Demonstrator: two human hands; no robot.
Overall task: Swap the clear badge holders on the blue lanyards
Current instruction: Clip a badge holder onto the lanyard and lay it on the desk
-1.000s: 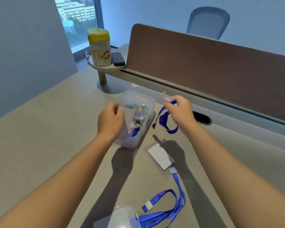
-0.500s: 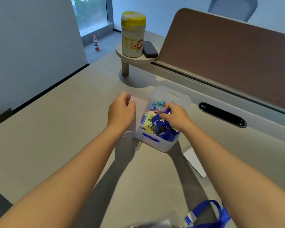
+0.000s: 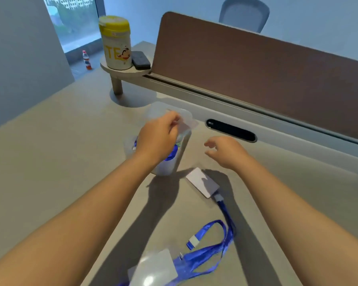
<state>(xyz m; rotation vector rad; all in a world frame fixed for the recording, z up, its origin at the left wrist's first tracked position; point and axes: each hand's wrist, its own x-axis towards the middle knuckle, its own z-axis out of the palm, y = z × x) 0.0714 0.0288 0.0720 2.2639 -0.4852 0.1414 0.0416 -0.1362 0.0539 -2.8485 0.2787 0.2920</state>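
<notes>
My left hand [image 3: 157, 139] hovers over a clear plastic bin [image 3: 165, 168] and pinches a clear badge holder [image 3: 183, 123] at the bin's far end. A blue lanyard [image 3: 172, 152] lies inside the bin, mostly hidden by the hand. To the right of the bin, my right hand [image 3: 225, 151] is open above the table and holds nothing. Just below it lies a badge holder with a white card [image 3: 203, 182], clipped to a second blue lanyard [image 3: 225, 226]. Another clear badge holder [image 3: 155, 267] lies at the near edge.
A yellow-lidded canister [image 3: 116, 42] and a black case [image 3: 141, 59] stand on a small raised shelf at the back. A brown divider panel [image 3: 256, 73] runs along the far side, with a cable slot [image 3: 230, 130] in front of it.
My right hand has let go of the blue lanyard in the bin and drawn back to the right. My left hand has moved over the bin with the clear holder.
</notes>
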